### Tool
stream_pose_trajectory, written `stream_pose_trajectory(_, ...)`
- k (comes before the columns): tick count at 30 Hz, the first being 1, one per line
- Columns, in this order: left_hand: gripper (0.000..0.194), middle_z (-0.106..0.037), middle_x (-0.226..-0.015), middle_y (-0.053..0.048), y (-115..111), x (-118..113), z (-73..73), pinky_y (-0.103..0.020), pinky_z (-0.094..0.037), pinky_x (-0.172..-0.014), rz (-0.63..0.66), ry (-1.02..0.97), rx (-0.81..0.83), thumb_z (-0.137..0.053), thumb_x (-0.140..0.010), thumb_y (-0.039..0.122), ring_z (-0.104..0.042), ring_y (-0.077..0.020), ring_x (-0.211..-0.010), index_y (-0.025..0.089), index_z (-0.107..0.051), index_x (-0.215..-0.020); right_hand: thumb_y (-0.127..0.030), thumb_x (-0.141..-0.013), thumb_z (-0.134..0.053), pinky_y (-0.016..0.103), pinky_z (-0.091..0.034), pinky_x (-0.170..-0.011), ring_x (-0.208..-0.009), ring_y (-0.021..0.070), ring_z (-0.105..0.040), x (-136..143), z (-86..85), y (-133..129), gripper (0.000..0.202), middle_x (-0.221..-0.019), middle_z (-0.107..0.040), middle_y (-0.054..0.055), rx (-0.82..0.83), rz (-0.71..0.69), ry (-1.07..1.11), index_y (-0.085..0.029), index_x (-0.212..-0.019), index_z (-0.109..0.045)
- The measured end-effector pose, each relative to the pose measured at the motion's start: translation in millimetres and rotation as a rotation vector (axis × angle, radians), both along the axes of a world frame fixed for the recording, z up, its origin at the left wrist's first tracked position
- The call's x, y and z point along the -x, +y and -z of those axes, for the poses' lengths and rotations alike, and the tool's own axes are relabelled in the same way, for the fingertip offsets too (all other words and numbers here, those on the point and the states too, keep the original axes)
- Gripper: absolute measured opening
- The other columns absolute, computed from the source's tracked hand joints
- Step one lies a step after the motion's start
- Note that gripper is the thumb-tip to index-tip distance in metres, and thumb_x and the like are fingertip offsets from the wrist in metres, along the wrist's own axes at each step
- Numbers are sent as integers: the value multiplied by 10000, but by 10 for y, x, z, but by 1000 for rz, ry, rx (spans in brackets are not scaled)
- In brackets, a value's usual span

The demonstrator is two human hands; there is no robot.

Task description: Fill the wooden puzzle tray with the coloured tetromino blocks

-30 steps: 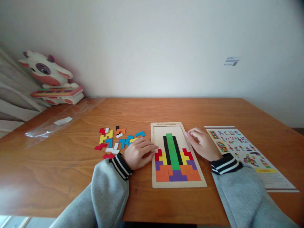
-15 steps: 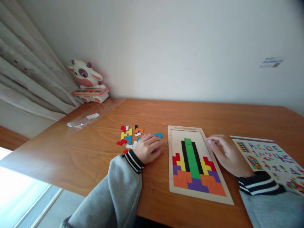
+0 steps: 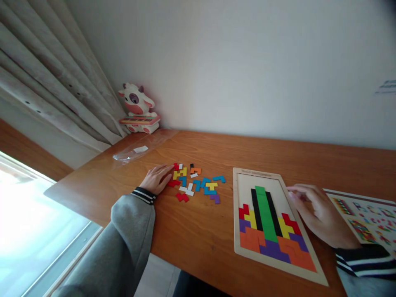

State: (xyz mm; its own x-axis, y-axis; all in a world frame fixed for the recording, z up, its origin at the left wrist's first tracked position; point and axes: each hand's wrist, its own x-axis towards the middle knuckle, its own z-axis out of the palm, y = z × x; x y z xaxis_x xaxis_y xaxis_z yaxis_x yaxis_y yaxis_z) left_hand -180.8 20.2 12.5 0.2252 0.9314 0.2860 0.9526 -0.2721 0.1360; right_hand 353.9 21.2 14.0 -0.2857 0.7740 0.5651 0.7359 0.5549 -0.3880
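Note:
My left hand (image 3: 156, 179) rests at the left edge of a group of loose coloured pieces, its fingers stretched out beside a red piece (image 3: 176, 166). White pieces (image 3: 187, 190), blue pieces (image 3: 196, 185) and a purple piece (image 3: 215, 199) lie to its right. A wooden puzzle board (image 3: 236, 214) holds a green column (image 3: 266, 214) flanked by black bars, with yellow, red, purple and orange pieces around its lower part; its upper part is bare. My right hand (image 3: 320, 210) lies against the board's right side, fingers loosely curved and apart, with nothing visible in it.
A printed pattern sheet (image 3: 368, 214) lies at the right, partly behind my right hand. At the back left stand a cow toy (image 3: 139, 108) with a keyboard and a clear plastic bag (image 3: 130, 155). A curtain (image 3: 62, 74) hangs at the left; the wall borders the table's back.
My left hand has moved left, off the blue and purple pieces, to the group's left edge. The view has turned left, so the board and sheet appear farther right. My right hand stays by the board.

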Motion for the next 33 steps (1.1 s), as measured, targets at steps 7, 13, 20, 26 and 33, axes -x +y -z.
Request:
stream_pose_trajectory(7, 488, -554, -1473, -71, -43, -65, -21, -502, -395, -1124, 57, 46, -21, -308, -1031, 395, -456, -282, -1379, 215, -509, -1437, -425, -990, -480, 348, -527, -748, -829, 215, -659, 33, -24, -8, 252, -980, -676, 74, -20, -2, -27, -227, -1073, -613)
stream_pose_trajectory(13, 502, -606, -1399, -126, 40, -172, 20, -501, -432, -1103, 96, -36, 2, -398, -1014, 445, -525, -278, -1323, 183, -494, -1430, -431, -977, -492, 362, -532, -749, -834, 231, -677, 38, -18, -14, 238, -990, -693, 84, -1, 18, -27, -245, -1051, -621)
stream_pose_trajectory(20, 454, -663, -1271, -166, -350, -217, 71, -501, -514, -1008, -47, -45, -106, -417, -1011, 414, -620, -300, -1158, 126, -563, -1329, -447, -955, -524, 421, -531, -784, -894, 274, -678, -83, 74, 35, 232, -1026, -695, 88, 38, 13, -51, -276, -1074, -626)
stream_pose_trajectory(26, 381, -668, -1242, -134, -675, -379, 3, -461, -541, -998, 92, -91, -138, -482, -997, 353, -629, -269, -1141, 190, -597, -1322, -436, -953, -536, 426, -524, -812, -916, 276, -669, -111, 103, 47, 235, -1039, -687, 86, 38, 12, -64, -269, -1094, -620)
stream_pose_trajectory(33, 338, -624, -1306, -127, -790, -572, -79, -433, -540, -1035, 306, -109, -81, -515, -991, 322, -608, -261, -1219, 234, -644, -1291, -447, -958, -512, 405, -528, -782, -867, 266, -675, -17, 33, 16, 243, -984, -695, 95, 29, 26, -46, -253, -1045, -631)
